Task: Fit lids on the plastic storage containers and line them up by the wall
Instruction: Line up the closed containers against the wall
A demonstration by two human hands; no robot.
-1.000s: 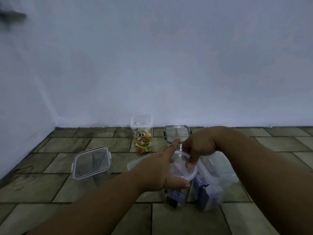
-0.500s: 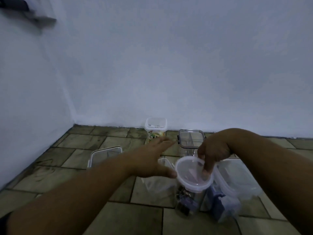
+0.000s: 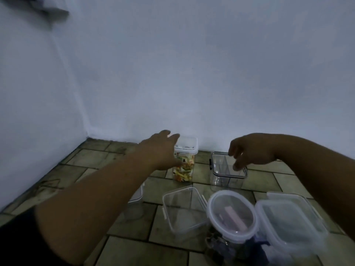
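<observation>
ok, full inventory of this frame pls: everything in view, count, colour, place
tall container: 1, clear, white lid, colourful contents, by the back wall
dark-rimmed container: 1, clear, right of the tall one
open container: 1, clear, no lid, centre foreground
round-lidded container: 1, clear, dark contents, right of the open one
rectangular lidded container: 1, clear, bluish contents, far right
part-hidden container: 1, clear, left of the open one
floor: greenish-brown tiles
walls: 2, pale, corner at left
dark object: 1, blurred, top left
left hand: 1, fingers straight, in front of the tall container
right hand: 1, fingers loosely curled, over the dark-rimmed container
</observation>
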